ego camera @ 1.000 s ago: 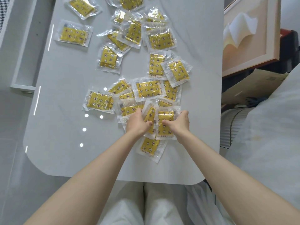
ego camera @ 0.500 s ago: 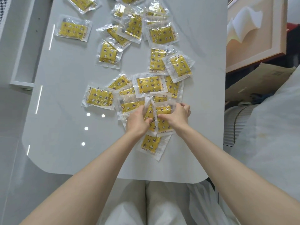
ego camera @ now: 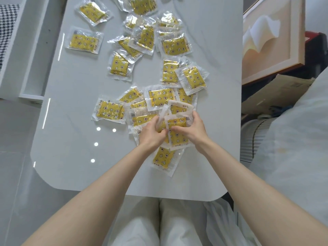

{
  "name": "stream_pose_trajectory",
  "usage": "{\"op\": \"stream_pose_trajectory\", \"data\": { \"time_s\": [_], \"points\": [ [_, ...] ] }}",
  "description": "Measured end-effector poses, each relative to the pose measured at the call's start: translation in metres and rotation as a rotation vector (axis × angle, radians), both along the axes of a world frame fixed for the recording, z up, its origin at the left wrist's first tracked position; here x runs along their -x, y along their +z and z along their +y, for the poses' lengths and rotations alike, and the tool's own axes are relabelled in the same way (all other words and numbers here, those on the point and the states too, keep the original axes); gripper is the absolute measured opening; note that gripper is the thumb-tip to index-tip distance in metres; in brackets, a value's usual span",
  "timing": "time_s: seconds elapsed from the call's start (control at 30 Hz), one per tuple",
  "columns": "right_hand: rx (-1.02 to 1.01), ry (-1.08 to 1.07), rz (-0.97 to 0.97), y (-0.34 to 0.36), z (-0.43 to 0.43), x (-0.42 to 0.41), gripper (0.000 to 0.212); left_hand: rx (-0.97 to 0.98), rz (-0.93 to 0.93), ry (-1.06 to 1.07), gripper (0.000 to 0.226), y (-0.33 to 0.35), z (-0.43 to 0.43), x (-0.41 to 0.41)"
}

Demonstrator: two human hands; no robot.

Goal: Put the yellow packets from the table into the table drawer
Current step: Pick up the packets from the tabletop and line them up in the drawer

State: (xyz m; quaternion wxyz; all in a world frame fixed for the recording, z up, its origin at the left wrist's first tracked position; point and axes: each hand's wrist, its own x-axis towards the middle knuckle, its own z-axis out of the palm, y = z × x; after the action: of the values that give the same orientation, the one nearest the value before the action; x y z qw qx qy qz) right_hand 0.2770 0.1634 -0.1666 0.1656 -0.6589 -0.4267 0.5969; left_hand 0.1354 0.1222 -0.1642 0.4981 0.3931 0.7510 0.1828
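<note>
Several yellow packets in clear wrappers lie scattered over the white table [ego camera: 71, 148], from the far edge down to the near middle. My left hand [ego camera: 151, 133] and my right hand [ego camera: 192, 127] meet over the nearest cluster and together grip a small stack of yellow packets [ego camera: 177, 134], its upper edges lifted off the table. One loose packet [ego camera: 164, 159] lies just below the hands. Another packet [ego camera: 109, 110] sits to the left of the cluster. The open white drawer [ego camera: 32, 50] juts out from the table's left side.
A framed picture [ego camera: 271, 41] leans at the right, with a cardboard piece [ego camera: 276, 93] below it. White fabric [ego camera: 292, 139] covers the right side. A checked cloth [ego camera: 7, 29] shows at the far left. My white-trousered legs [ego camera: 159, 224] are under the table's near edge.
Both hands have closed in on the nearest packets and gathered them into a stack, lifting its upper edges. The other packets have not moved on the table.
</note>
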Motion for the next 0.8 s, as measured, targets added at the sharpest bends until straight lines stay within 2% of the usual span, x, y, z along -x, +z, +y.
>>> {"op": "stream_pose_trajectory", "data": {
  "time_s": [0.1,0.23,0.3,0.43,0.6,0.73,0.8],
  "points": [
    [-0.034,-0.048,0.068,0.028,0.002,-0.004,0.054,-0.008,-0.072,0.066,0.055,0.026,0.002,0.003],
    [-0.057,-0.080,0.129,0.081,0.009,-0.003,0.036,-0.052,-0.111,0.107,0.053,0.080,0.006,0.014],
    [-0.070,-0.090,0.166,0.114,0.014,0.000,0.031,-0.069,-0.110,0.141,0.058,0.114,0.009,0.023],
    [-0.111,-0.063,0.243,0.181,0.026,0.017,0.028,-0.137,-0.111,0.178,0.067,0.184,0.013,0.045],
    [-0.155,0.004,0.297,0.260,0.034,0.050,0.031,-0.249,-0.087,0.217,0.044,0.261,0.008,0.080],
    [-0.209,0.059,0.320,0.322,0.035,0.089,0.020,-0.325,-0.101,0.251,0.054,0.311,-0.006,0.122],
    [-0.245,0.090,0.316,0.345,0.031,0.112,0.023,-0.367,-0.111,0.266,0.056,0.330,-0.015,0.145]
  ]
}}
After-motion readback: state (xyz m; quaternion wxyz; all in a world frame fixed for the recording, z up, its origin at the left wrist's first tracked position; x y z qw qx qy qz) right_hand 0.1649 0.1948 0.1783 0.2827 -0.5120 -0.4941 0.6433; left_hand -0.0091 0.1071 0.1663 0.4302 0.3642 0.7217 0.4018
